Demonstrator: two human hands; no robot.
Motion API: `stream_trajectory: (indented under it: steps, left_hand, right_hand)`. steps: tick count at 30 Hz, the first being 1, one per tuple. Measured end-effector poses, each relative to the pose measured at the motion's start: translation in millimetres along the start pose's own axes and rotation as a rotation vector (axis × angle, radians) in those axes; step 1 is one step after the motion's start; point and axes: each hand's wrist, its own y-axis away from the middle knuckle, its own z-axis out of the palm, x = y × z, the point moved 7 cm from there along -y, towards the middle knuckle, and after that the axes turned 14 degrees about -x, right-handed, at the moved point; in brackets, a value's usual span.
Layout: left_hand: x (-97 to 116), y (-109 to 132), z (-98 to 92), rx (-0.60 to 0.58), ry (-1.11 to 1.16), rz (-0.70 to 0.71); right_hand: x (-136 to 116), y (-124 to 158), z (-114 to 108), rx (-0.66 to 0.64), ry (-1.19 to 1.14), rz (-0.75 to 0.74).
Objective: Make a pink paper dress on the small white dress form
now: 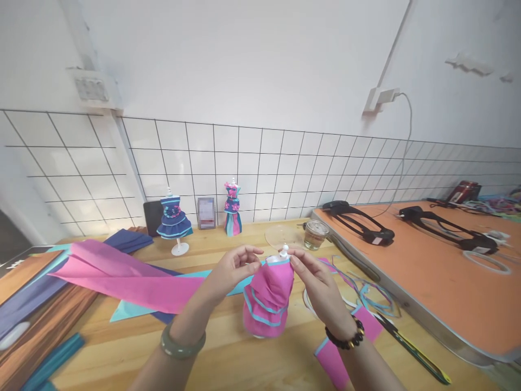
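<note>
1. Leftward, pink cloth (pixel 134 279) crosses the worktop (pixel 228 364), running behind the left wrist (pixel 203 304).
2. Behind stand a blue dress (pixel 174 224), screen (pixel 207 213) and flowered dress (pixel 233 213).
3. Left hand (pixel 236 269): grip parted, beside the pink dress (pixel 269 298).
4. That dress stands between both hands.
5. Right hand (pixel 319 277) touches its top edge; cannot tell whether the grip is clamped.
6. Right wrist (pixel 341 321) partly covers pink scraps (pixel 367 324); ribbons (pixel 376 300) and scissors (pixel 415 350) lie beyond.

We're looking from the head, forward and down; close above left hand (pixel 230 271) and right hand (pixel 321 279), across the wooden surface (pixel 220 358); past its far edge to the tiled wall (pixel 272 168).
</note>
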Motion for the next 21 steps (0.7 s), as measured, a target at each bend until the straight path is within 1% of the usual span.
stream_trajectory:
  steps: [2, 6, 9, 14, 21]
  left_hand:
    - [0, -1, 5.0, -0.013, 0.016, 0.0]
    - [3, -1, 12.9, -0.004, 0.059, 0.001]
    - [3, -2, 17.4, -0.026, 0.09, 0.001]
    - [-3, -5, 19.7, -0.049, 0.12, 0.007]
    - [-4, -8, 22.9, -0.017, 0.123, 0.028]
  right_hand:
    - [6, 1, -1, -0.011, -0.018, 0.009]
    - [14, 3, -3, -0.027, -0.046, 0.018]
    - [17, 5, -3, -0.039, -0.073, 0.017]
    - [18, 5, -3, -0.037, -0.12, 0.009]
    - [16, 4, 2, -0.05, -0.196, 0.019]
